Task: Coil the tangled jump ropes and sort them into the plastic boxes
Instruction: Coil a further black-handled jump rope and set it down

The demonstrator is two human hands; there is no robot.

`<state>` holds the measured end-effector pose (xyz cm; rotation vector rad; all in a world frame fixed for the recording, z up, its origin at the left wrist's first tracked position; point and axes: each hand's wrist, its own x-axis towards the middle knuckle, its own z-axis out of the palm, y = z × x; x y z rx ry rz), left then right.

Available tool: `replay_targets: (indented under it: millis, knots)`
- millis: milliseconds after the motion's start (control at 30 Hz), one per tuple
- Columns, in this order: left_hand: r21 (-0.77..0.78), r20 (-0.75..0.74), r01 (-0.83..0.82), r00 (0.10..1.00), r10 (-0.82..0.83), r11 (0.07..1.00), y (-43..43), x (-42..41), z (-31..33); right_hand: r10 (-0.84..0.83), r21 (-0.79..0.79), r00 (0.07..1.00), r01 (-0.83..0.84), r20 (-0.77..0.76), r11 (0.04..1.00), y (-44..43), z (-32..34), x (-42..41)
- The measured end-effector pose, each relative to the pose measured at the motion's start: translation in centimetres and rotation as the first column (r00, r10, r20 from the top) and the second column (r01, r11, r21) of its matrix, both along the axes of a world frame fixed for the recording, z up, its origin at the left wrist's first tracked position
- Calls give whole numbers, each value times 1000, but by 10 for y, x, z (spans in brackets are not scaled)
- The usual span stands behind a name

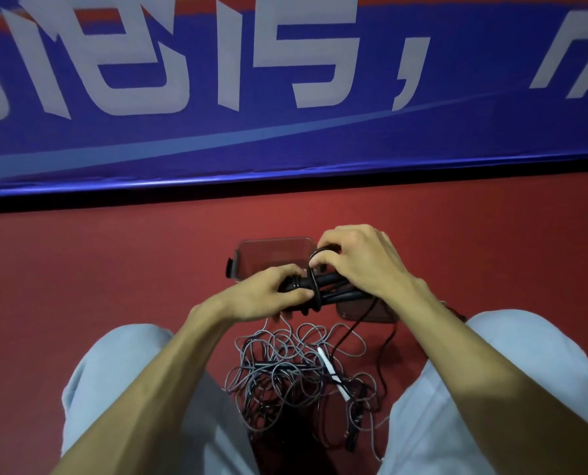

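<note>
My left hand (268, 291) grips a pair of black jump rope handles (330, 286) held level above the floor. My right hand (361, 258) pinches a loop of black rope (315, 260) that wraps round those handles. A strand of the same rope hangs down from the handles toward the floor. Below, between my knees, lies a tangled pile of grey and black ropes (296, 368) with a white handle (330, 368) in it. A clear plastic box (272, 255) stands behind my hands, and part of a second box (364, 311) shows under my right wrist.
The floor is red mat (114, 269). A blue banner with large white characters (285, 114) runs along the wall just behind the boxes. My knees in light grey trousers (121, 365) flank the rope pile on both sides.
</note>
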<state>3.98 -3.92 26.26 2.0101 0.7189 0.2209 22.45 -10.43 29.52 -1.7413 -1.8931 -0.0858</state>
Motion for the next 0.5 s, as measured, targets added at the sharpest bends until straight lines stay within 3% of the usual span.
replay_targets:
  millis: [167, 333, 400, 500]
  knots:
    - [-11, 48, -83, 995, 84, 996, -3, 2, 6, -165, -101, 964, 147, -210, 984, 4, -1, -4]
    - [225, 3, -98, 995, 100, 969, -4, 3, 3, -92, -203, 918, 13, -385, 979, 9, -3, 0]
    - [213, -4, -64, 998, 66, 975, -3, 1, 5, -107, -286, 875, -37, -472, 957, 12, -2, 6]
    - [58, 68, -52, 997, 48, 997, -5, -2, 13, -123, -371, 751, -172, -649, 912, 12, 1, 16]
